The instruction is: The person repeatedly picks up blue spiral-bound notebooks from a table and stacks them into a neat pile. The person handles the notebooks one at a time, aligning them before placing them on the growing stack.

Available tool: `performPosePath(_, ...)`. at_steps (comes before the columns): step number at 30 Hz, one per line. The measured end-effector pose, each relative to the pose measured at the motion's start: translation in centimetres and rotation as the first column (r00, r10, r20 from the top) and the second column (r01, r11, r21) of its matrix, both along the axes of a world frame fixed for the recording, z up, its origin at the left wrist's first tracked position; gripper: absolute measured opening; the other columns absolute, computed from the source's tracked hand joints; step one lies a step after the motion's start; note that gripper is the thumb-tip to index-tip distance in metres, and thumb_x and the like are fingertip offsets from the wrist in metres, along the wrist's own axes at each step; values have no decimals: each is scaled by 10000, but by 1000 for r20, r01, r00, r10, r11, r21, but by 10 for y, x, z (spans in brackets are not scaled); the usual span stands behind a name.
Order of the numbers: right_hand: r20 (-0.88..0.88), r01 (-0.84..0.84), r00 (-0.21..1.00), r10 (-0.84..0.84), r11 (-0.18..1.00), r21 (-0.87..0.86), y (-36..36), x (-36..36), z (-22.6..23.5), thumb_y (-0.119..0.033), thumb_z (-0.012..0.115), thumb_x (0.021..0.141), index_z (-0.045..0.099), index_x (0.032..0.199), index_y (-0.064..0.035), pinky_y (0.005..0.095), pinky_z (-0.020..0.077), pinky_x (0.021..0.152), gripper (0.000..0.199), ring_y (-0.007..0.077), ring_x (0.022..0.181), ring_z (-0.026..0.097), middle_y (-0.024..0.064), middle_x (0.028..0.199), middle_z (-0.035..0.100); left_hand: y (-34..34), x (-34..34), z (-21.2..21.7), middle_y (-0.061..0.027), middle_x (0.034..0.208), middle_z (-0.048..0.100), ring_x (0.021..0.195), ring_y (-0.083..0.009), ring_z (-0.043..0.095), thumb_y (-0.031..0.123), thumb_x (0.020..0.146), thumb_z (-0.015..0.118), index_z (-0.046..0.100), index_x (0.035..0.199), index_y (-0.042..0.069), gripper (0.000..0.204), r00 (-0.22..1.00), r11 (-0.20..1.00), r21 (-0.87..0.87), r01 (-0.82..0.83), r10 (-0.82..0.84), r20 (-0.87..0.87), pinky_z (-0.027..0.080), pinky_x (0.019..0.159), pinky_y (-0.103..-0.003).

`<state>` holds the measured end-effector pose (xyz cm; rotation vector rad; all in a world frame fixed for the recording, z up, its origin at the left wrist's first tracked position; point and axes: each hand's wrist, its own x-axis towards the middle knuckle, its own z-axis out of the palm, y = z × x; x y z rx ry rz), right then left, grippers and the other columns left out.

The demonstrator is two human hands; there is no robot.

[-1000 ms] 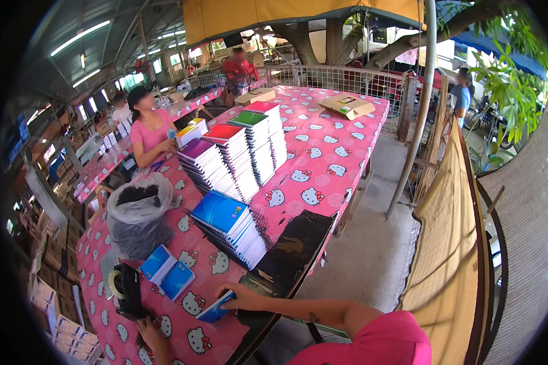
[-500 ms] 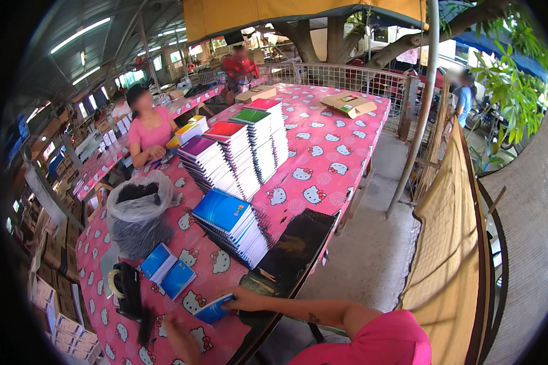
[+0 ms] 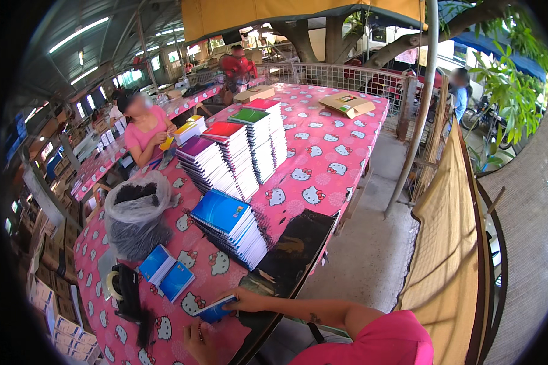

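Near the table's front edge, my right hand [image 3: 245, 299] grips a small blue notebook [image 3: 216, 310] by its right side. My left hand [image 3: 200, 342] is just below the notebook's left end, fingers curled in; what they hold, if anything, is too small to make out. Left of it lies a bunch of black spiral coils [image 3: 145, 330], beside a black tape dispenser [image 3: 126, 292]. Two blue notebooks [image 3: 176, 281] lie side by side beyond my hands. Farther back rises a stack of blue spiral notebooks [image 3: 222, 212].
A clear plastic bag [image 3: 137, 213] full of black coils stands at left. Behind are tall stacks of purple, red and green notebooks [image 3: 226, 131]. Flat brown cardboard [image 3: 347, 104] lies at the far end. Across the table, a person in pink [image 3: 146, 131] handles a yellow notebook.
My left hand has moved right and up, closer to the notebook in my right hand. That notebook is tilted slightly more. The person across has lifted a yellow notebook.
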<state>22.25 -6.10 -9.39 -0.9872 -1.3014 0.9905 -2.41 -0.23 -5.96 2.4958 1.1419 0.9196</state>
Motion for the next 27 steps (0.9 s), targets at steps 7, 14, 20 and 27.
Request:
performPosePath(7, -23, -15, 1000, 14, 999, -40, -5, 2, 6, -39, 639, 940, 643, 1278, -53, 271, 583, 667, 338, 116, 848, 659, 44, 1089, 692, -13, 22, 23, -136, 864, 575, 748, -285, 584, 79, 953, 633, 656, 1011, -8, 108, 985, 992, 125, -28, 6, 173, 446, 637, -391)
performPosePath(14, -18, -10, 1000, 9, 1000, -23, -1, 0, -1, -28, 631, 940, 638, 1285, -60, 269, 585, 659, 347, 123, 848, 660, 52, 1093, 687, -11, 20, 25, -134, 831, 582, 716, -300, 595, 80, 950, 635, 671, 1002, -11, 111, 982, 997, 67, -47, 34, 187, 443, 611, -412)
performPosePath(20, 32, 31, 999, -33, 999, 44, -1, 1, -4, -27, 632, 940, 636, 1279, -56, 274, 583, 695, 341, 124, 893, 653, 53, 1107, 686, 5, 12, 12, -170, 939, 643, 852, -341, 640, 75, 954, 611, 656, 1091, -6, 165, 975, 999, -35, 8, 0, 223, 493, 713, -407)
performPosePath(27, -74, -48, 996, 44, 997, -66, -5, 1, -4, -28, 641, 941, 640, 1257, -48, 279, 565, 740, 316, 117, 894, 645, 35, 1076, 681, 2, 18, 35, -155, 855, 633, 716, -299, 625, 111, 921, 669, 685, 1020, -5, 153, 973, 993, -111, 43, -16, 231, 486, 633, -392)
